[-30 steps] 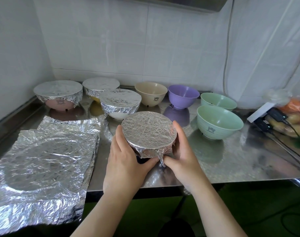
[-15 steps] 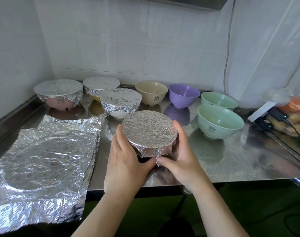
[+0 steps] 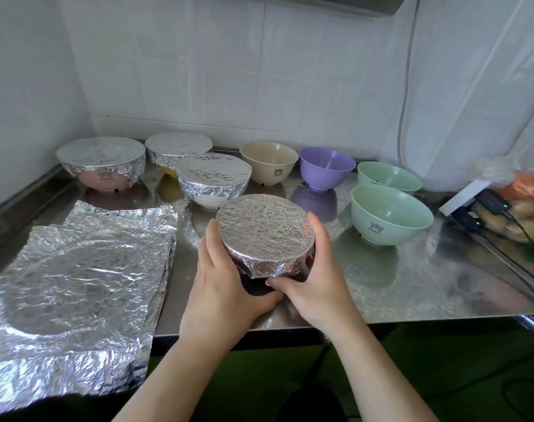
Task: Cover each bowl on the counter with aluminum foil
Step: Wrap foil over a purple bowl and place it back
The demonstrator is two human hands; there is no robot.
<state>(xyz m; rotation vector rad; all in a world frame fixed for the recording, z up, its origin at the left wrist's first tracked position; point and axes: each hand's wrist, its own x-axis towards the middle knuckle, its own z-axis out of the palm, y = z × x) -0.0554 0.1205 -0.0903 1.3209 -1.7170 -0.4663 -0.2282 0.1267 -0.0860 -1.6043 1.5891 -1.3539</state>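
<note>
I have a dark bowl [image 3: 261, 271] in front of me near the front edge of the steel counter [image 3: 412, 287], its top sealed under crinkled foil [image 3: 264, 228]. My left hand [image 3: 226, 287] wraps around its left side and my right hand [image 3: 311, 278] cups the right side, both gripping the bowl, thumbs meeting below the foil's lower edge.

Far left, three bowls are already covered: a pink bowl [image 3: 105, 179], a yellow bowl [image 3: 168, 171] behind it to the right, and a white bowl [image 3: 209, 201] just beyond the one I hold.

Four bowls stand uncovered toward the right: a beige bowl [image 3: 268, 164], a purple bowl [image 3: 326, 169], then a far green bowl [image 3: 389, 178] and a near green bowl [image 3: 390, 216].

A stack of foil sheets [image 3: 73, 287] lies flat on the near left, overhanging the counter's front edge. At the far right sit a bag of produce [image 3: 524, 205] and some black cables [image 3: 503, 251].
</note>
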